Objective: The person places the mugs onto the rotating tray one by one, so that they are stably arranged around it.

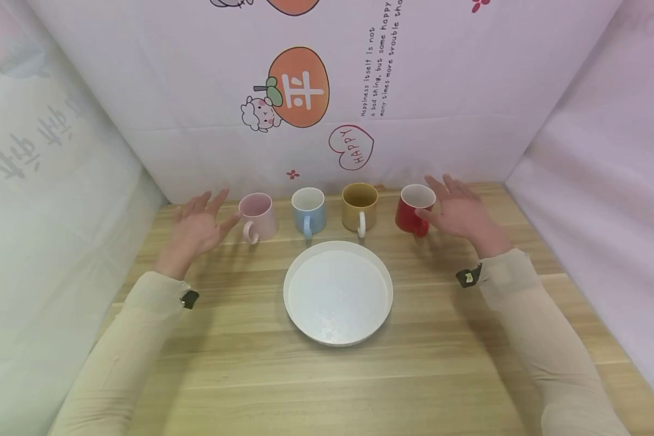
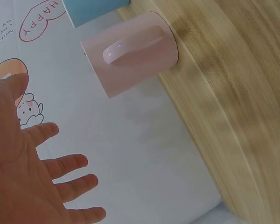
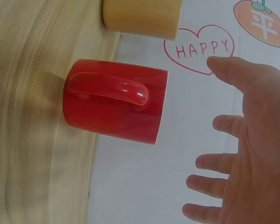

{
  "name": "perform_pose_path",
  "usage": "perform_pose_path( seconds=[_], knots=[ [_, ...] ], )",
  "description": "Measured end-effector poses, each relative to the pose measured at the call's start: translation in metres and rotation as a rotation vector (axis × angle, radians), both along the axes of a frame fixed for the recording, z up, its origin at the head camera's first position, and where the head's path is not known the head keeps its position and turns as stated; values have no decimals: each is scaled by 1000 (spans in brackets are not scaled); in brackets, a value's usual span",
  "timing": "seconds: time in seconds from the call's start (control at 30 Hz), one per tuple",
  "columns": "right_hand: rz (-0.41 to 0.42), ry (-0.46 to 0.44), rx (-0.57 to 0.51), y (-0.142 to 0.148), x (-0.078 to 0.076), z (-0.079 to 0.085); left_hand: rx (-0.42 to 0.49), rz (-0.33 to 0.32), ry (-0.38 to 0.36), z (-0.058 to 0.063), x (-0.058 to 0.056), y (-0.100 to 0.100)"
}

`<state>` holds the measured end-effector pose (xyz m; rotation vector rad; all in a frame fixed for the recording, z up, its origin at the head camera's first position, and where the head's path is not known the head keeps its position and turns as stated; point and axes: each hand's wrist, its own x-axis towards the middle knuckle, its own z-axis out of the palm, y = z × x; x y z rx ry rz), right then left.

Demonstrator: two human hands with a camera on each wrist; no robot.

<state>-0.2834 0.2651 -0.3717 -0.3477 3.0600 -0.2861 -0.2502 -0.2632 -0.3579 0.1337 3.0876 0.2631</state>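
Observation:
My left hand (image 1: 198, 227) hovers with spread fingers just left of a pink mug (image 1: 258, 217); in the left wrist view a gap shows between fingers and the pink mug (image 2: 130, 53). On the other side, my right hand (image 1: 460, 209) is spread beside a red mug (image 1: 409, 212), its thumb overlapping the mug in the head view. The right wrist view shows the red mug (image 3: 114, 100) apart from the fingers. Between them stand a light blue mug (image 1: 310, 219) and a mustard yellow mug (image 1: 354, 217) with a white handle. All handles face me.
A round white tray (image 1: 338, 297) lies in front of the mugs on the wooden table (image 1: 305, 393). Behind the row rises a white printed cloth (image 1: 207, 139), and similar cloth (image 1: 599, 181) hangs at both sides.

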Motion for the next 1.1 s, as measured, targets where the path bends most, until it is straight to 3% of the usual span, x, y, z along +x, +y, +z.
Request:
perform_pose_path(
  seconds=[0.4, 0.7, 1.1],
  knots=[
    [-2, 26, -28, 3, -2, -5, 31, -26, 33, 0, 2, 0],
    [6, 35, -65, 2, 1, -6, 66, -50, 15, -3, 2, -2],
    [37, 43, -90, 4, 0, -11, 122, -84, 78, -6, 3, -2]
  ],
)
